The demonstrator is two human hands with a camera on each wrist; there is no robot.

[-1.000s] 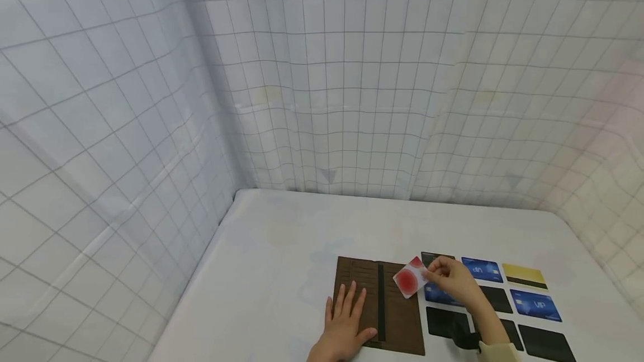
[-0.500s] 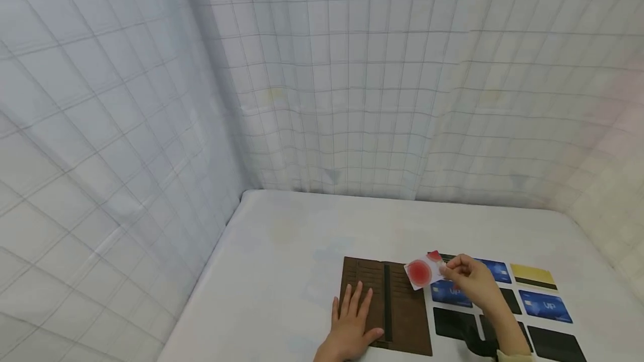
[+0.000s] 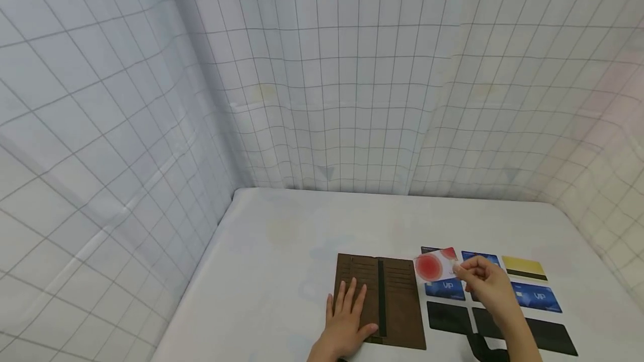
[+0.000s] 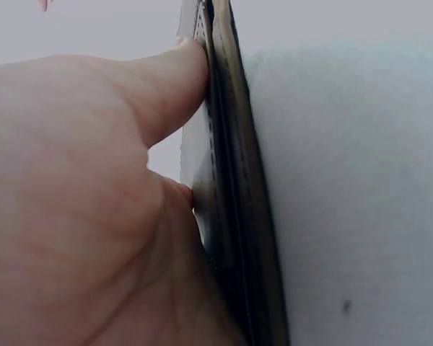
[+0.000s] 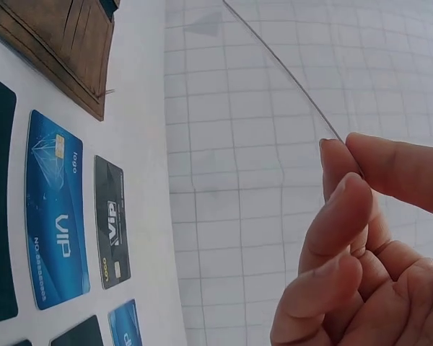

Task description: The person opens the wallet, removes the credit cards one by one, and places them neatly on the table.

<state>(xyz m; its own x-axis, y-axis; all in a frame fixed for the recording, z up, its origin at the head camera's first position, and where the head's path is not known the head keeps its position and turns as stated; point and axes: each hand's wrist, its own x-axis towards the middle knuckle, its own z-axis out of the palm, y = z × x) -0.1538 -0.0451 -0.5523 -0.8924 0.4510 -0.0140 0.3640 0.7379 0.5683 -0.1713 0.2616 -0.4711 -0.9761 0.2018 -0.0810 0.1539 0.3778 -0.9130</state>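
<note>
My left hand [image 3: 344,323] lies with spread, straight fingers on the left half of an open brown wallet [image 3: 402,312], which has card slots and a dark strip down its middle. The left wrist view shows the wallet's layered edge [image 4: 227,144] beside the thumb. Thumb and fingers of my right hand [image 3: 490,289] pinch a white card with red circles [image 3: 429,267] by its right end. It is held above the laid-out cards, just right of the wallet's upper corner. From the right wrist the pinched card [image 5: 289,76] appears edge-on.
Rows of cards lie right of the wallet: blue VIP cards [image 3: 538,296], black cards [image 3: 449,317] and a yellow one with a dark stripe [image 3: 523,268]. A black VIP card [image 5: 112,223] is partly covered in the head view. White gridded curtains [image 3: 327,71] surround the white table [image 3: 282,272].
My right hand has carried the red-and-white card rightward, from over the wallet's right half to above the cards, and its tilt has lessened. The left hand stays on the wallet.
</note>
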